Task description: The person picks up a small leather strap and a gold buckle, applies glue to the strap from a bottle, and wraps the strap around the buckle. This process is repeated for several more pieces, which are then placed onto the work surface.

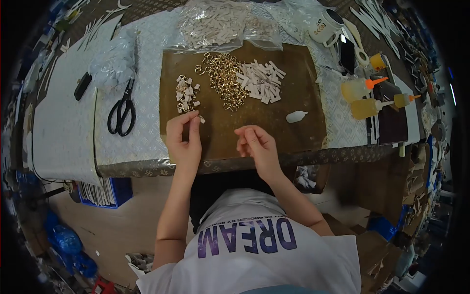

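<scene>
My left hand [184, 142] is at the left of the brown mat [303, 73], thumb and forefinger pinched on a small ring with a white tab [202, 119]. Just beyond it lies a small pile of gold rings with white tabs [186, 93]. My right hand [258, 147] hovers over the mat's front part with curled fingers, thumb against forefinger; whatever it may hold is too small to make out. Loose gold rings [224, 78] are heaped at the mat's centre, touching a pile of white strips [264, 81]. A small white bottle [296, 116] lies to the right.
Black scissors [122, 110] and a black object [82, 85] lie on the left. Behind the mat is a plastic bag of white pieces [213, 22]. A mug [325, 27], a phone [346, 54] and yellow bottles with orange tips [357, 89] stand or lie at right.
</scene>
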